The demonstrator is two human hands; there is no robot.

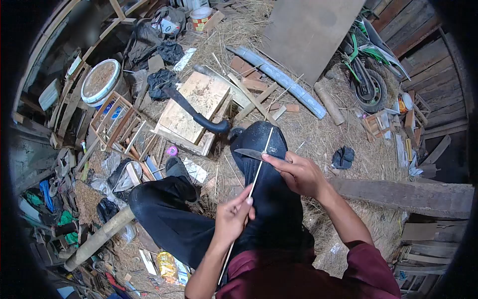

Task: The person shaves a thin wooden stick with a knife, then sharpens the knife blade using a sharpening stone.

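Note:
A long, thin pale stick (257, 174) runs from beside my left forearm up over my dark-trousered knee (259, 133). The fingers of my left hand (233, 214) are closed round the stick at about its middle. Higher up, my right hand (297, 174) grips a curved knife, with the index finger stretched along it. The knife's blade (246, 153) points left and lies across the stick near the knee. The knife's handle is mostly hidden in my right palm.
A machete-like tool (191, 110) lies on a wooden block (199, 94) ahead. Left of it are a wooden rack (117, 121) and a white bucket (101, 82). A grey pipe (281, 79), a flat board (308, 37) and a green motorbike (366, 65) are farther off; a beam (403, 195) lies right.

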